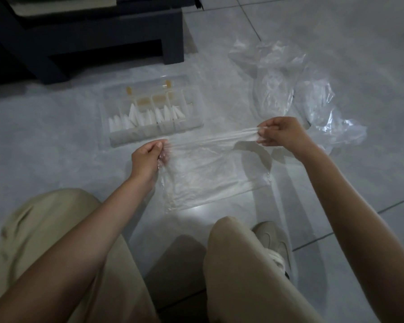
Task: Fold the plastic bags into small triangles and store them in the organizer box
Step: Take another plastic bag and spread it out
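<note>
While the left hand [147, 155] and right hand [281, 132] pinched the clear plastic bag [210, 173] stretched mid-frame above the floor [56, 136], the organizer box [149, 113] sat upper left, loose bags [289, 85] upper right.

Dim, grey light throughout; one bright glare patch on the floor [208, 213] at lower centre. Soft-edged shadows lie across it; dark furniture [84, 43] top left loses detail. Wide-angle stretch at edges, overall slightly soft.

A home interior: pale glossy tiled floor [336, 31] with grout lines; dark furniture frame [103, 36] at upper left.
</note>
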Demonstrator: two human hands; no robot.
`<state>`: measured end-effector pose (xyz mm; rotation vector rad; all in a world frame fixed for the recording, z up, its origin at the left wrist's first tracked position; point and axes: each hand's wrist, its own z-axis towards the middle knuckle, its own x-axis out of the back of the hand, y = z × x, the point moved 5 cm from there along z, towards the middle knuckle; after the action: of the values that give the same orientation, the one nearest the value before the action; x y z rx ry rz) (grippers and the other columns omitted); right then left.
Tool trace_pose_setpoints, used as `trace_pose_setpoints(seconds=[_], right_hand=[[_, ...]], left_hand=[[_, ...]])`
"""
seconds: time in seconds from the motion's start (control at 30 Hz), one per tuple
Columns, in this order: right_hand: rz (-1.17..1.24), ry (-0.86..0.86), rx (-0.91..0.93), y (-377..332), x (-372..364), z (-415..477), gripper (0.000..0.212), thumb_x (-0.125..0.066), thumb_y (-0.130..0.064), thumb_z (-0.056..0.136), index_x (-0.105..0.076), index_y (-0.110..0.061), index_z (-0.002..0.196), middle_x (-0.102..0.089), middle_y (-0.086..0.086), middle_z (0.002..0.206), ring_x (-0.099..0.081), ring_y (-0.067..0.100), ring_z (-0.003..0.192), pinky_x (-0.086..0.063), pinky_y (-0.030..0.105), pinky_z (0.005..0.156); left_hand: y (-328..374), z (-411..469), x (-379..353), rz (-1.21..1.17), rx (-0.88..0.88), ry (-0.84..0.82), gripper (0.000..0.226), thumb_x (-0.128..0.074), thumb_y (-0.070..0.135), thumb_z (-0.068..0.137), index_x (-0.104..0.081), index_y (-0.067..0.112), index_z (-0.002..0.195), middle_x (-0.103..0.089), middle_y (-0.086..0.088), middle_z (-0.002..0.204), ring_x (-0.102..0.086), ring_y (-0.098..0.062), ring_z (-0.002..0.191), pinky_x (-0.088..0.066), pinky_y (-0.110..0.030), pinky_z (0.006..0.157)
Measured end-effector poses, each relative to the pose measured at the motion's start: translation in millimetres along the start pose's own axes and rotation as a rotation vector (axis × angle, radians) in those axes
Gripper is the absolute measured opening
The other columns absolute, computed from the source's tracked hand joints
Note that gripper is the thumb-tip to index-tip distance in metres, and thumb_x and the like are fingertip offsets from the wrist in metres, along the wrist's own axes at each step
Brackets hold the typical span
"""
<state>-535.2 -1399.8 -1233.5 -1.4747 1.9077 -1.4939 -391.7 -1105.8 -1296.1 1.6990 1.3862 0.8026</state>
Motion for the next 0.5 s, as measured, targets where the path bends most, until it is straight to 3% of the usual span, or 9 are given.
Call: trace_pose_setpoints(seconds=[0.13, 0.2, 0.3, 0.37, 0.43, 0.5], right_hand=[[0.113, 0.032, -0.018, -0.1, -2.6, 0.0, 0.009, -0.063, -0.010, 0.092, -0.066, -0.014, 0.085, -0.066, 0.000, 0.074, -0.068, 0.006, 0.062, -0.055, 0.017, 0.062], [0.120, 0.063, 0.006, -1.3, -2.6, 0.2, 0.010, -0.063, -0.012, 0.092, -0.066, -0.015, 0.083, -0.064, -0.004, 0.067, -0.064, 0.004, 0.057, -0.053, 0.017, 0.059], [-0.003, 0.142, 0.077, -4.5, -0.5, -0.2, 0.013, -0.064, -0.013, 0.091, -0.065, -0.016, 0.079, -0.063, -0.009, 0.052, -0.054, 0.002, 0.046, -0.045, 0.015, 0.049], [-0.081, 0.209, 0.098, -4.2, 0.4, 1.1, 0.015, -0.065, -0.015, 0.090, -0.064, -0.018, 0.076, -0.058, -0.008, 0.047, -0.047, 0.003, 0.040, -0.040, 0.017, 0.044], [-0.162, 0.323, 0.118, -3.2, -1.7, 1.7, 0.011, -0.064, -0.019, 0.090, -0.064, -0.019, 0.080, -0.055, -0.007, 0.048, -0.046, 0.005, 0.040, -0.041, 0.025, 0.048], [-0.273, 0.475, 0.175, -5.6, -9.5, -4.8, 0.009, -0.061, -0.022, 0.091, -0.064, -0.017, 0.098, -0.055, -0.007, 0.062, -0.053, 0.010, 0.056, -0.042, 0.031, 0.059]], left_hand=[[3.6, -2.3, 0.3, 0.043, 0.013, 0.012, 0.027, -0.049, 0.003, 0.099, -0.060, -0.007, 0.120, -0.060, 0.014, 0.045, -0.050, 0.003, 0.036, -0.035, -0.007, 0.039], [4.7, -1.9, 0.7, 0.070, 0.004, 0.016, 0.026, -0.049, 0.003, 0.098, -0.061, -0.007, 0.120, -0.059, 0.011, 0.045, -0.047, 0.003, 0.033, -0.031, -0.006, 0.036], [6.4, -2.4, -0.3, 0.071, -0.012, 0.016, 0.027, -0.049, 0.002, 0.098, -0.060, -0.011, 0.118, -0.061, -0.003, 0.062, -0.049, 0.002, 0.035, -0.031, -0.007, 0.036], [6.0, -3.0, -1.1, 0.074, -0.023, 0.016, 0.024, -0.049, 0.001, 0.098, -0.061, -0.011, 0.115, -0.061, 0.003, 0.051, -0.048, 0.000, 0.033, -0.030, -0.009, 0.034], [6.0, -3.0, -0.3, 0.091, -0.035, 0.027, 0.024, -0.048, 0.003, 0.099, -0.062, -0.010, 0.114, -0.059, 0.007, 0.046, -0.045, -0.001, 0.032, -0.030, -0.011, 0.034], [10.4, -3.4, -0.5, 0.116, -0.072, 0.053, 0.028, -0.045, 0.007, 0.100, -0.060, -0.010, 0.117, -0.064, -0.005, 0.065, -0.049, 0.000, 0.040, -0.036, -0.011, 0.041]])
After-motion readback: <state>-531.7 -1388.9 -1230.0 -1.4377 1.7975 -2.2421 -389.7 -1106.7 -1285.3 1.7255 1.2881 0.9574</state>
